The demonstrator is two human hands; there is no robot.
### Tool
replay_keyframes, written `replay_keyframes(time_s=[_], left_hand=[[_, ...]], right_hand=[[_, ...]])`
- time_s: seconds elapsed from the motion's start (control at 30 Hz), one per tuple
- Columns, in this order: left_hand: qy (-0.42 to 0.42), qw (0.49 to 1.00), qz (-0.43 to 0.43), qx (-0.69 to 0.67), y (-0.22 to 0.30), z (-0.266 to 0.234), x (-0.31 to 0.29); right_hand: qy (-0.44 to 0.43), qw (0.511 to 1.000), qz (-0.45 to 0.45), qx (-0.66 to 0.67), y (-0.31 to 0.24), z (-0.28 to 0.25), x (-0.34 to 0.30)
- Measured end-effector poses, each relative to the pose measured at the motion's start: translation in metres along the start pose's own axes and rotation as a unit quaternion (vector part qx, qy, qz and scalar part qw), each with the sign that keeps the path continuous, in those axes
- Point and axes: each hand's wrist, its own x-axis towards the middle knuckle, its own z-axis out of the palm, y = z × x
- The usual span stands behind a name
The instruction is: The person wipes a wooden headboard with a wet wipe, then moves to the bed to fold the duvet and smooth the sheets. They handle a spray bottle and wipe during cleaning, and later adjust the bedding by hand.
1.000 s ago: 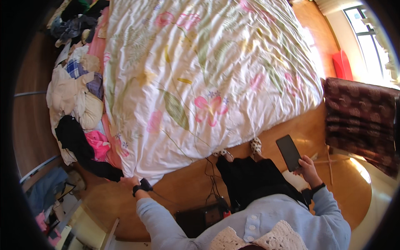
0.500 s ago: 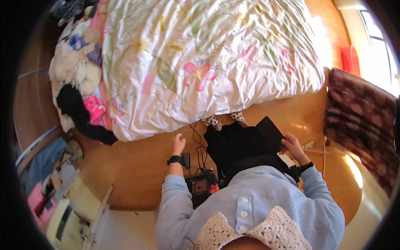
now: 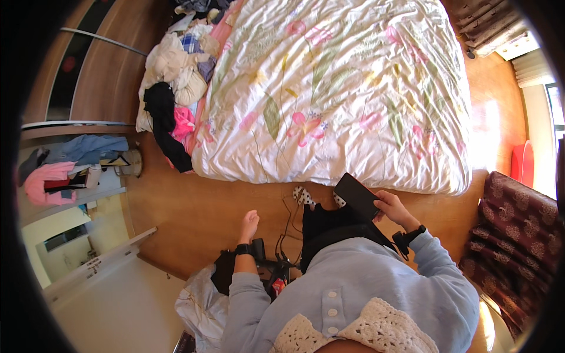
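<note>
My right hand (image 3: 388,207) grips the lower right edge of a smartphone (image 3: 357,197), its dark flat face turned up. The phone is in front of my lap, near the foot of the bed. My left hand (image 3: 251,222) hangs in the air over the wooden floor, fingers curled in and nothing seen in them. A black strap with a small box (image 3: 257,249) is on my left wrist. Another black strapped device (image 3: 407,237) sits on the right wrist.
Ahead stands a bed (image 3: 329,117) with a flowered quilt; piled clothes (image 3: 182,65) lie at its left. Black cables (image 3: 286,238) trail on the floor beside my legs. At left are a wardrobe (image 3: 106,65) and white door (image 3: 118,282); at right, a maroon patterned cloth (image 3: 518,229).
The view has turned, so more of the wardrobe and the door shows. My right hand has brought the phone inward to the left, over my lap. The left hand stays curled.
</note>
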Motion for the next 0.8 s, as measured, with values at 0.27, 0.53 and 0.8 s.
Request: replay_keyframes(time_s=[0.27, 0.53, 0.8], left_hand=[[0.043, 0.998, 0.05, 0.021, 0.024, -0.085, 0.068], [0.167, 0.933, 0.293, 0.124, 0.142, -0.188, 0.323], [0.282, 0.837, 0.404, 0.236, 0.21, -0.225, 0.57]], right_hand=[[-0.004, 0.998, -0.057, 0.008, -0.019, 0.03, 0.019], [0.153, 0.983, -0.028, 0.093, -0.02, 0.135, 0.061], [0.336, 0.922, 0.023, 0.191, -0.009, 0.259, 0.122]])
